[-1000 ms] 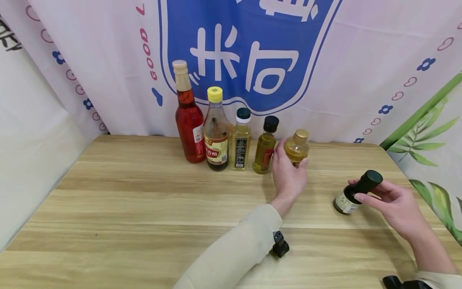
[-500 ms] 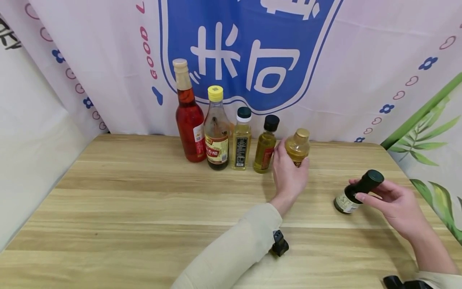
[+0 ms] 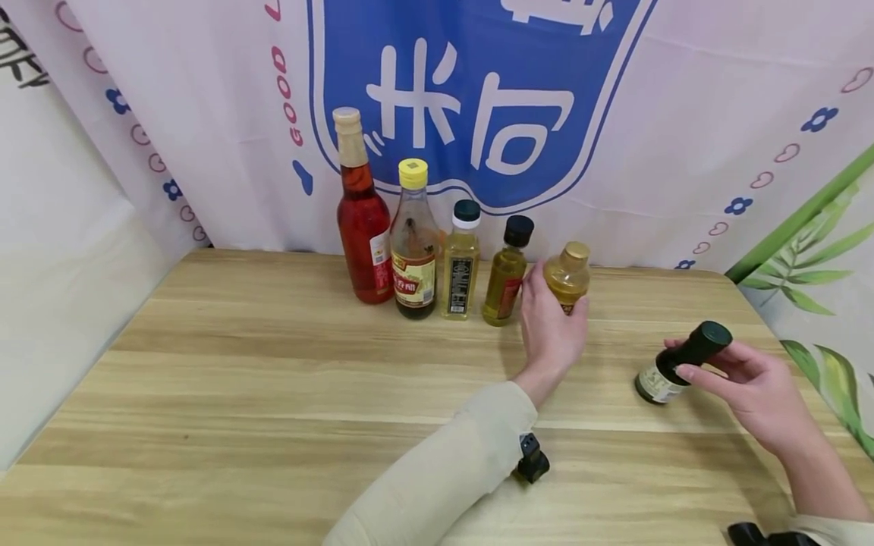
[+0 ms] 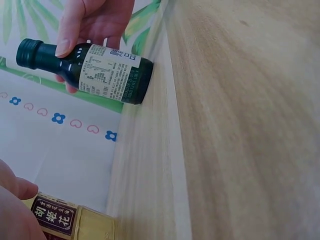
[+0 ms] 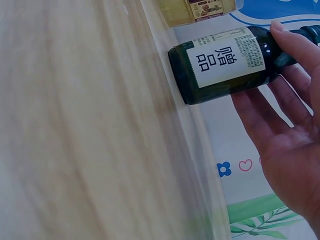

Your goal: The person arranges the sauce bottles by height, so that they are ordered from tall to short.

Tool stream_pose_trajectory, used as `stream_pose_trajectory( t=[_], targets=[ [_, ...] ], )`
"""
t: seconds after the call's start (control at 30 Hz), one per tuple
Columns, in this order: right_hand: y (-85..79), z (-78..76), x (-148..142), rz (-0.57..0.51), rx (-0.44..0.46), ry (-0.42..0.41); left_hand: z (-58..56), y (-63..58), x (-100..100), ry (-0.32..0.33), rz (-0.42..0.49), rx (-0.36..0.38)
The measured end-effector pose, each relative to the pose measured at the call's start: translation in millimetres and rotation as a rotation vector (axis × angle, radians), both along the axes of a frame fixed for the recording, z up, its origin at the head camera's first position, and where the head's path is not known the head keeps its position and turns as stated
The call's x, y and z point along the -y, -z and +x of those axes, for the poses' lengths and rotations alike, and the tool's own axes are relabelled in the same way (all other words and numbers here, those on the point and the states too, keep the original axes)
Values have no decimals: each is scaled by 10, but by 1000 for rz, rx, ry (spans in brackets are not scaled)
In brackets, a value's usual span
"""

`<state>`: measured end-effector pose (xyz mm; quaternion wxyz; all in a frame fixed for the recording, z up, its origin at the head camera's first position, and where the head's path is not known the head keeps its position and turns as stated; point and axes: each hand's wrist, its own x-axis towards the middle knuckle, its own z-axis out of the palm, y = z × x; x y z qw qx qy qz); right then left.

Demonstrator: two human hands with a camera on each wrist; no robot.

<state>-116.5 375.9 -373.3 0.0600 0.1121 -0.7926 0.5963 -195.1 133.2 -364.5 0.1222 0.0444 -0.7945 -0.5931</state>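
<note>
My left hand (image 3: 554, 322) grips a clear bottle of golden liquid with a gold cap (image 3: 568, 277), its thumb on the right side and its fingers on the left. The left wrist view catches only part of this bottle's dark label (image 4: 54, 216). At the right, my right hand (image 3: 761, 394) holds a small dark green bottle (image 3: 664, 379) round its neck, between thumb and fingers. Its pale label (image 5: 227, 57) faces the right wrist camera. The bottle's base is at the tabletop; whether it rests flat there I cannot tell.
Left of my left hand several bottles stand in a row: a tall red one (image 3: 365, 235), a yellow-capped one (image 3: 414, 262), a square one with a green cap (image 3: 460, 265) and a black-capped one (image 3: 507, 280). The wooden table (image 3: 273, 402) meets a printed cloth (image 3: 239, 152) behind.
The head view has shifted slightly, so everything sits a little further right in it. Both hands keep their hold, and the bottles stay where they were.
</note>
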Motion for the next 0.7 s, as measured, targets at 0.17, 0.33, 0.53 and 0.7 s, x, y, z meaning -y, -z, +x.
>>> stream_pose_trajectory(
  t=[0.17, 0.33, 0.53, 0.7],
  targets=[
    [0, 29, -3, -9, -6, 8, 8, 4, -21, 4, -8, 7],
    [-26, 28, 16, 31, -12, 39, 6, 8, -15, 6, -11, 7],
    [-45, -10, 77, -11, -40, 74, -7, -3, 21, 3, -24, 10],
    [-66, -12, 100, -62, -61, 102, 2, -15, 33, 13, -34, 15]
  ],
)
